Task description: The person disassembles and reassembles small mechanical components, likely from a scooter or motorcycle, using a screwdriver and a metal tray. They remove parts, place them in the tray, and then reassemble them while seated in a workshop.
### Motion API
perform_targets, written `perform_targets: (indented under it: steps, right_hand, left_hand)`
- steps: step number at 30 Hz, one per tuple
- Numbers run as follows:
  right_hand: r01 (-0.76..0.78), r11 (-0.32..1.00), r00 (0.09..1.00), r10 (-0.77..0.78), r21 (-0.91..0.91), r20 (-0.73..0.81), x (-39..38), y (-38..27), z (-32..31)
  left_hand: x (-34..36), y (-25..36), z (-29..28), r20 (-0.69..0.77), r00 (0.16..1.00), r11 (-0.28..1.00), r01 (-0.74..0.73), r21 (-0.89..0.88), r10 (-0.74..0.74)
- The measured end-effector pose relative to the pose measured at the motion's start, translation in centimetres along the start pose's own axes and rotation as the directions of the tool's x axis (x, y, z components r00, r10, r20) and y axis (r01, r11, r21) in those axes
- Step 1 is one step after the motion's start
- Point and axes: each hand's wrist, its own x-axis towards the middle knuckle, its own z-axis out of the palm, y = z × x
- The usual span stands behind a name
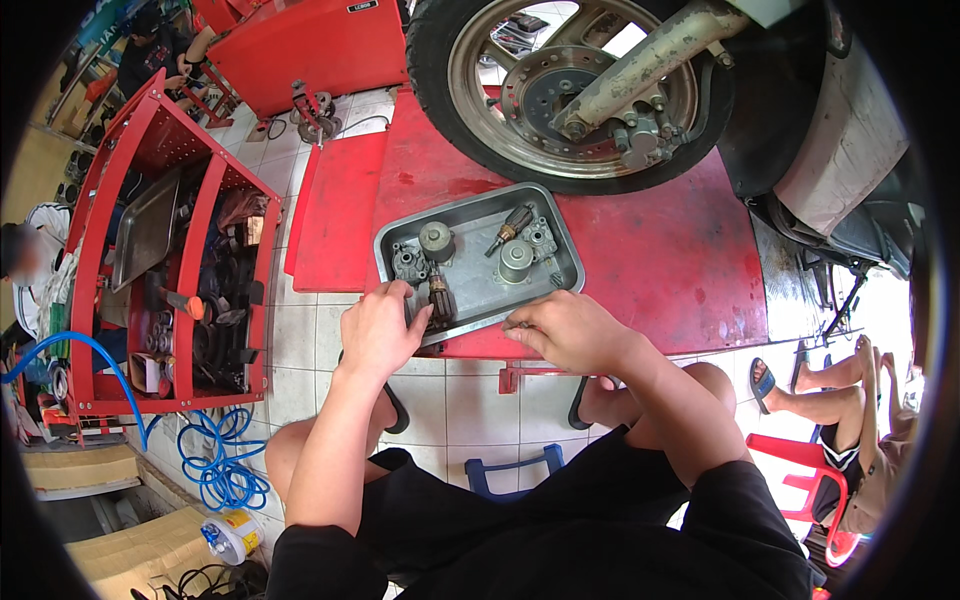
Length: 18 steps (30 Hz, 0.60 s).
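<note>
A flat brown carton (82, 467) lies at lower left, with a second brown carton (135, 552) below it. A small white label (361, 6) sits on the red cabinet (310, 50) at top. No screens show.

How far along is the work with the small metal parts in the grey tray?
Done: several small metal parts lie loose in the grey metal tray, off the scooter. In hand: the left hand rests at the tray's near edge by a dark ribbed part; the right hand pinches something small. Left: nothing is refitted near the scooter wheel.
</note>
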Motion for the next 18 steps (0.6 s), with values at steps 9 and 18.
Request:
perform_targets:
  steps: [9,18]
  right_hand:
    - [-0.004,1.000,1.000,0.004,-0.002,0.009,0.04,-0.11,-0.10]
    - [-0.018,1.000,1.000,0.018,-0.008,0.014,0.00,-0.40,-0.39]
  left_hand:
    - [0.02,-0.10,0.06,-0.010,1.000,1.000,-0.012,0.004,0.012]
    - [0.04,0.13,-0.13,-0.003,1.000,1.000,-0.006,0.009,0.006]
